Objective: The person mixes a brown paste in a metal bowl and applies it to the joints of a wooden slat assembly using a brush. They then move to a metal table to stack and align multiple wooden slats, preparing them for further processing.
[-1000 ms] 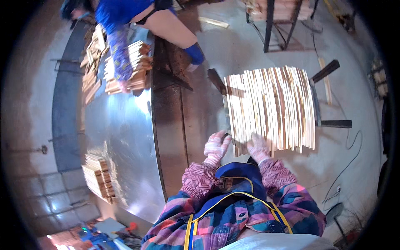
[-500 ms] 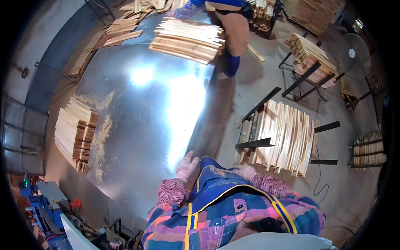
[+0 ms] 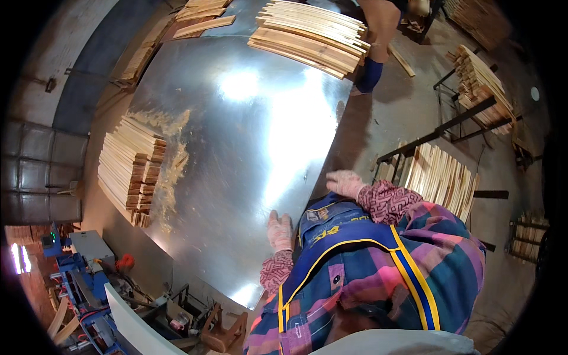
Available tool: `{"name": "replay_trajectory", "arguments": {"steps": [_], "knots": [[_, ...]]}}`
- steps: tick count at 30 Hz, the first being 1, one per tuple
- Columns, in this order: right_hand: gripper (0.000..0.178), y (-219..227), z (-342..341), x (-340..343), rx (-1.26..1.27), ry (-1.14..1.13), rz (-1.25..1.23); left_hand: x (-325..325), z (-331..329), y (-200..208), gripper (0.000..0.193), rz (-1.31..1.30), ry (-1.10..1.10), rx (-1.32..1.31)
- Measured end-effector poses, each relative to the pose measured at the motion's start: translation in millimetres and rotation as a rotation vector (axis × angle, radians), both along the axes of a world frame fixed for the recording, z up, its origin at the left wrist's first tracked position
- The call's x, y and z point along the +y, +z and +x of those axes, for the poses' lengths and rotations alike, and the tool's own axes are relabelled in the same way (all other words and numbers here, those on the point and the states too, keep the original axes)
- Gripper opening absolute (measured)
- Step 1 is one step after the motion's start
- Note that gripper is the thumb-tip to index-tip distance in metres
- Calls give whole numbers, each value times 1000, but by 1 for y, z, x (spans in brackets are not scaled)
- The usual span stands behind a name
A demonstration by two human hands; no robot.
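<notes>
My left hand [image 3: 280,232], in a pale pinkish glove, rests near the front right edge of the shiny metal table [image 3: 236,177], its fingers stretched out and holding nothing. My right hand [image 3: 345,182], gloved alike, hangs in front of my blue apron [image 3: 349,231], just off the table's right edge. Its fingers point left, with nothing in them. At the table's far end lies a stack of wooden strips [image 3: 310,35]. A second stack of wooden strips [image 3: 130,168] sits on the left edge beside scattered sawdust [image 3: 174,171].
Another person's leg [image 3: 378,35] is beside the far stack. On the right, a dark metal rack [image 3: 414,145] holds upright boards [image 3: 441,174], and another loaded rack [image 3: 482,89] stands beyond. A blue machine [image 3: 89,290] is at the lower left. Loose boards [image 3: 204,26] lie far left.
My view has swung so that the table sits further right in it. My right hand has come forward from my side to the front of the apron. My left hand stays at the table edge.
</notes>
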State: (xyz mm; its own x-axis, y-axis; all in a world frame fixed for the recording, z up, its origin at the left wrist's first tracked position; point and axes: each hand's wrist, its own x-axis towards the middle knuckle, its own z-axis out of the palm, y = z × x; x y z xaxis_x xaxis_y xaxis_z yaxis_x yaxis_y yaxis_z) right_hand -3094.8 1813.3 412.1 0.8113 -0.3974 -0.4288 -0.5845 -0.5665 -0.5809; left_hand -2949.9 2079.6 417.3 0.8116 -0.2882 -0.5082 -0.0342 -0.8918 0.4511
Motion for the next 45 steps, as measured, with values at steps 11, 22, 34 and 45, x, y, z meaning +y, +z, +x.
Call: {"name": "replay_trajectory", "arguments": {"steps": [11, 22, 34, 45], "knots": [[60, 9, 162, -325, 194, -236, -531, -129, 38, 7, 68, -90, 414, -28], [48, 46, 164, -448, 121, -7, -299, -261, 54, 15, 67, -33, -219, 201], [52, 90, 63, -117, -280, 51, 558, -303, 89, -1, 96, -378, 64, 479], [15, 109, -8, -194, 74, 13, -359, -384, 31, 152, 76, 245, -1623, 76]]}}
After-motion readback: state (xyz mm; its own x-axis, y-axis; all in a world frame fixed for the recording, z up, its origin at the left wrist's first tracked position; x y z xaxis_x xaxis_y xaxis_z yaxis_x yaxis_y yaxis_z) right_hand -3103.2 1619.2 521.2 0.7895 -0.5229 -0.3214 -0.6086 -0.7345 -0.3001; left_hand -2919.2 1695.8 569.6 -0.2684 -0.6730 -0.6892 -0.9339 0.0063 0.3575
